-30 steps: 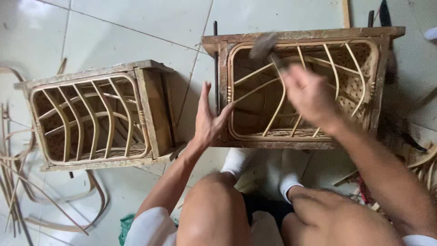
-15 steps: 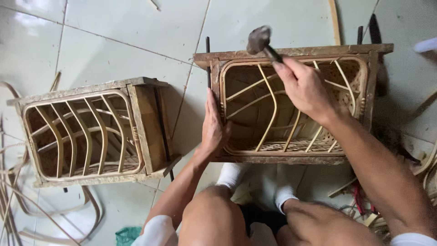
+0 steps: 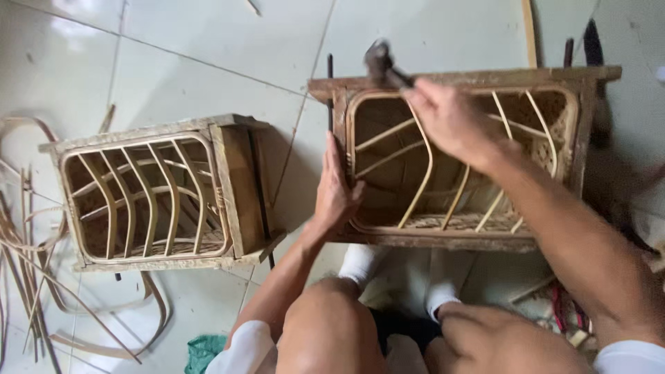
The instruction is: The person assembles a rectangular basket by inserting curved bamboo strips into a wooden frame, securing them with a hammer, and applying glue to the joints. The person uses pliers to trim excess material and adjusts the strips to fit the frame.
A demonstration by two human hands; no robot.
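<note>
A rattan and wood box frame (image 3: pixel 589 104) lies on the tiled floor in front of my knees, its open side with curved rattan bars facing up. My left hand (image 3: pixel 336 190) presses flat against the frame's left edge. My right hand (image 3: pixel 454 121) grips the handle of a hammer (image 3: pixel 379 59), whose dark head is above the frame's far top rail near its left corner. My feet in white socks (image 3: pixel 360 263) rest against the frame's near side.
A second, similar rattan box (image 3: pixel 156 194) lies to the left on the floor. Loose rattan strips (image 3: pixel 28 249) curl at the far left. A green cloth (image 3: pixel 204 350) lies by my left knee. Dark tools (image 3: pixel 592 48) stand behind the frame's right corner.
The hammer has stayed above the frame's top rail while my right hand shifted slightly. My left hand slid from the inner bars to the frame's left edge. The view has shifted.
</note>
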